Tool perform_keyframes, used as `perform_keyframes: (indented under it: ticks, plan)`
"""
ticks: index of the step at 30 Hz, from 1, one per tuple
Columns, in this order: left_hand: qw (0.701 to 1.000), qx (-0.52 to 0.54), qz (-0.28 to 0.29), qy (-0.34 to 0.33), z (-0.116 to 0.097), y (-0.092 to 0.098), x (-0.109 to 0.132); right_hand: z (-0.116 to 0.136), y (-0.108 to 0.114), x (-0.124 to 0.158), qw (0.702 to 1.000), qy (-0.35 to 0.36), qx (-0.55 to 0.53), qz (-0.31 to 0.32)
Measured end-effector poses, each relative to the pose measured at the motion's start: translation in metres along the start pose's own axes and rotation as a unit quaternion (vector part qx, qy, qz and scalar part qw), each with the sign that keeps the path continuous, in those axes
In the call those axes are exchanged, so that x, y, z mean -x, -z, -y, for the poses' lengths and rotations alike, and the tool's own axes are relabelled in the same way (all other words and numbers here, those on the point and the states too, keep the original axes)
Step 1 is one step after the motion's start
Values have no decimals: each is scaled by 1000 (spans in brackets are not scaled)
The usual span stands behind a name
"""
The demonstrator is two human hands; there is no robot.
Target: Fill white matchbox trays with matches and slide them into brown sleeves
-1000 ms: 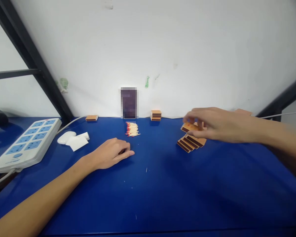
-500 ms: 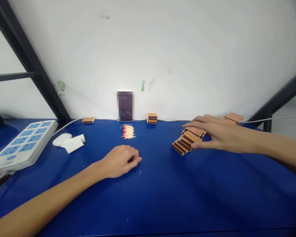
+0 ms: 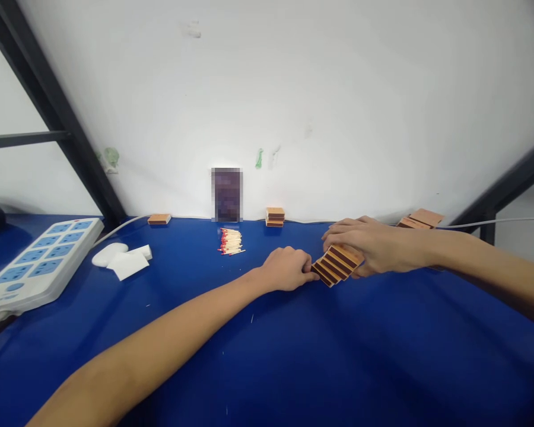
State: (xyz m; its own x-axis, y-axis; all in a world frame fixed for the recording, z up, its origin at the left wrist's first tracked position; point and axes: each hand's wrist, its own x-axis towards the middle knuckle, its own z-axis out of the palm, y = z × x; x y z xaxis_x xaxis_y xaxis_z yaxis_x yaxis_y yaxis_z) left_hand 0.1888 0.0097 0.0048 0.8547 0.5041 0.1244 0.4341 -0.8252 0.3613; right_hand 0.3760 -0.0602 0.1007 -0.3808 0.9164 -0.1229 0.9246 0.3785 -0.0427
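A slanted row of several overlapping matchboxes (image 3: 338, 264) lies on the blue table, dark striking sides facing me. My right hand (image 3: 362, 243) is wrapped over its back and right side, thumb partly hidden behind the boxes. At the row's left end my left hand (image 3: 290, 268) is closed, with thumb and index finger on the lowest box. A pile of red-tipped matches (image 3: 231, 241) lies left of my hands. Behind them, near the wall, stands a small stack of matchboxes (image 3: 275, 217).
A single matchbox (image 3: 159, 219) lies at the back left, and more matchboxes (image 3: 422, 219) lie behind my right wrist. A power strip (image 3: 44, 261), a white rounded object (image 3: 109, 254) and white paper (image 3: 128, 264) are at left. A cable runs along the wall.
My left hand has moved right, from below the matches to the left end of the matchbox row. My right hand has shifted slightly left and closed further around the boxes.
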Motion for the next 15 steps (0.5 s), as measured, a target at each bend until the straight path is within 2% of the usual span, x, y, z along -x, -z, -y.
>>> perform_keyframes:
  ticks: [3, 9, 12, 15]
  plan:
    - [1000, 17, -1, 26, -2, 0, -3, 2, 1, -1, 999, 37, 4, 36]
    - [999, 26, 1, 30, 0, -1, -3, 0, -6, -3, 998, 36, 21, 41]
    - [1000, 14, -1, -10, 4, 3, 13, 4, 4, -1, 998, 43, 23, 33]
    - [998, -54, -4, -37, 16, 21, 50, 8, 22, -5, 999, 20, -2, 33]
